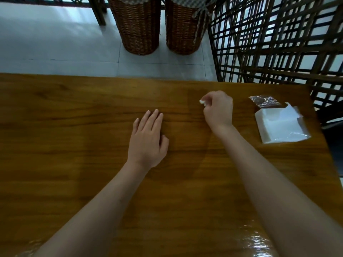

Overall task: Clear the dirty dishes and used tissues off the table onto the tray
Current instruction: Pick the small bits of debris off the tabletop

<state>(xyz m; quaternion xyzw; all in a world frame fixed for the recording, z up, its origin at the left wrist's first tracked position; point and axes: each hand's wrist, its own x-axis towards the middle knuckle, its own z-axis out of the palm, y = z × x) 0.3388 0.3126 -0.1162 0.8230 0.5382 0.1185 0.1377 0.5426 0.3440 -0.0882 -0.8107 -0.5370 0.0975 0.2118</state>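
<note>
- Left hand (pixel 148 140) — flat, fingers straight, palm down mid-tabletop on the glossy brown wooden table (pixel 74 164).
- Right hand (pixel 219 108) — fingers curled, pinching a small crumpled white tissue (pixel 202 102) near the far edge.
- Clear plastic pack of white napkins (pixel 280 125) — far right corner.
- Two brown wicker baskets (pixel 141 25) and a dark lattice chair (pixel 278 43) — beyond the far edge.

looks like a restaurant or café dining spot: a glossy wooden table (pixel 78 138) fills the lower frame, an opened pack of paper napkins (pixel 280 125) at its right edge, two tall wicker baskets (pixel 161 25) on pale floor tiles (pixel 55 43) at top centre, and dark lattice screens (pixel 278 43) in the upper right.
</note>
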